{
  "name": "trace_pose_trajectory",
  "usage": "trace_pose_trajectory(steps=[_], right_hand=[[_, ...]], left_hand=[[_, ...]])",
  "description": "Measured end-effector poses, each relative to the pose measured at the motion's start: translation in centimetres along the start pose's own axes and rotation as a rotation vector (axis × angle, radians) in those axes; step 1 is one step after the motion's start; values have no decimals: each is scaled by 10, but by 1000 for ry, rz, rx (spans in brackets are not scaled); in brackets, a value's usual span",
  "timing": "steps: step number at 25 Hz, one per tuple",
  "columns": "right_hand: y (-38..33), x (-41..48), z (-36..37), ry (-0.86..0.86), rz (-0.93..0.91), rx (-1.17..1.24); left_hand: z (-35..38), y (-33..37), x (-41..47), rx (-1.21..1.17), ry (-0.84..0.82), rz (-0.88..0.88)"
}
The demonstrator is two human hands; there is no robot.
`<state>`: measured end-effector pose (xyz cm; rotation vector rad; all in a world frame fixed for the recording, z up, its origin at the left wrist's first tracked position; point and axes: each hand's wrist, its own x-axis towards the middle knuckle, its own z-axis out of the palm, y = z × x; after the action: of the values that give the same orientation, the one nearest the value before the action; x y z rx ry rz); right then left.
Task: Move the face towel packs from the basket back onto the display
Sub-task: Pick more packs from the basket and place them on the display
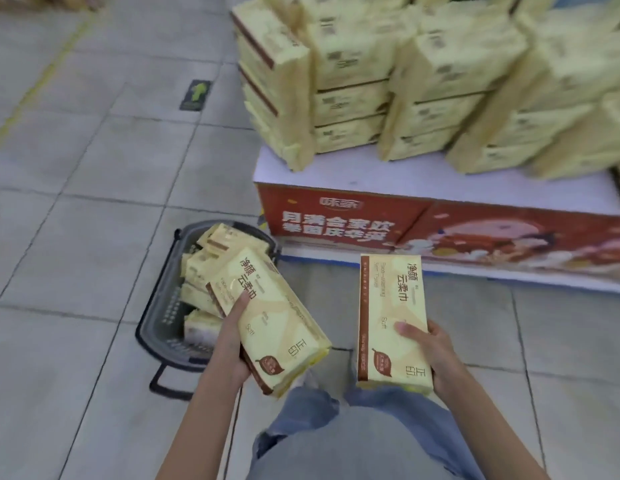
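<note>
Two packs held: my left hand (232, 344) curls round the left pack (270, 327), with the basket (156, 327) just beyond it; my right hand (436, 355) clasps the right pack (384, 317), with the display (371, 173) ahead.

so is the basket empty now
No, several face towel packs lie in the basket.

single head view looking steeply down and forward, close over the floor (76, 209) and display (440, 174)
</note>
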<state>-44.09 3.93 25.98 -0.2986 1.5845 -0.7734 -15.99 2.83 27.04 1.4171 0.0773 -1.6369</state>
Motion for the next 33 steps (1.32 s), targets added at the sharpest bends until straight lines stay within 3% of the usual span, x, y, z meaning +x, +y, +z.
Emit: trace_pose_trajectory(steps=[10,16,26,33], right_hand=[[47,-42,-168,257,-39,405],[54,-39,-281,302,-50,471],[-21,27,-369,255,-33,540],[-110,98,-435,287,-25,513]], left_hand=[[162,-114,-10,409,-272,-160],[226,-203,-26,468,-251,-174],[318,-258,-7,474,-180,-132],[474,-271,36,460,-234,-135]])
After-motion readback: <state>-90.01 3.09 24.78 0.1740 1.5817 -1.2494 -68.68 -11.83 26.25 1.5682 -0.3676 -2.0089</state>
